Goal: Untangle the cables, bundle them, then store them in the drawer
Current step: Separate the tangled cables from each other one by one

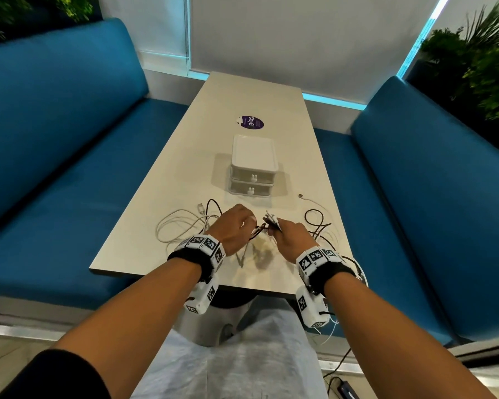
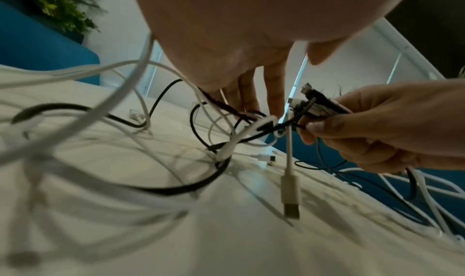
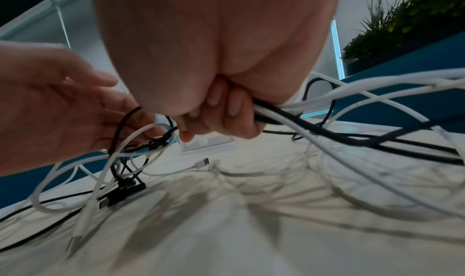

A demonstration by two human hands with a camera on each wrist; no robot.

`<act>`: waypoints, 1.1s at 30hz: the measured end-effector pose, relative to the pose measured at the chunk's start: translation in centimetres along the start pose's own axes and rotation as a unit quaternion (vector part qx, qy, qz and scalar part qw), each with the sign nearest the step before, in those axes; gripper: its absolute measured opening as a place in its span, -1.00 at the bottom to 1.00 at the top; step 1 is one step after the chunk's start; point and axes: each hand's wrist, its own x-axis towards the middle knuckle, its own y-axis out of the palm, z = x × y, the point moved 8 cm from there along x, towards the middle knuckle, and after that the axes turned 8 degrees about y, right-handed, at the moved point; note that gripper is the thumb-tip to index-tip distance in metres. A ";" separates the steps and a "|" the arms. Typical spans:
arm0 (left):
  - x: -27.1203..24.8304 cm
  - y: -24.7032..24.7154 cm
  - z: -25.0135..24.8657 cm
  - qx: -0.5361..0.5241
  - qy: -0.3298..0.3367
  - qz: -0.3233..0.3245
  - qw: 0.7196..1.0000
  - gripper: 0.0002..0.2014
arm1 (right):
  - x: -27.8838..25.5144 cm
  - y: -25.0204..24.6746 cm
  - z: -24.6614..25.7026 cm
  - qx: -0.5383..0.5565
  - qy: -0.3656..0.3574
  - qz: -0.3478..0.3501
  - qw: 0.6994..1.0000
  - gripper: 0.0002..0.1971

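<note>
Several tangled white and black cables [image 1: 185, 223] lie across the near half of the pale table [image 1: 265, 110]. My right hand [image 1: 274, 229] grips a bundle of cable ends [image 2: 317, 103], plugs pointing up and away. In the right wrist view its fingers [image 3: 230, 109] curl round black and white cords [image 3: 289, 119]. My left hand [image 1: 252, 226] is just left of it, fingertips pinching a dark cable loop [image 2: 242, 112]. A white USB plug [image 2: 290, 200] dangles from the bundle. The white two-drawer unit [image 1: 254, 168] stands beyond the hands, both drawers closed.
Blue bench seats [image 1: 55, 156] flank the table on both sides. A purple round sticker [image 1: 251, 122] lies past the drawer unit. One white cable end [image 1: 301, 195] rests to the drawer's right. Some cables hang over the table's near right edge [image 1: 355, 272]. Plants stand at the upper corners.
</note>
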 end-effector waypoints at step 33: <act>0.1 0.3 -0.2 0.186 0.077 0.024 0.979 -0.69 | -0.5 0.1 -1.6 0.020 0.067 0.018 0.997 -0.74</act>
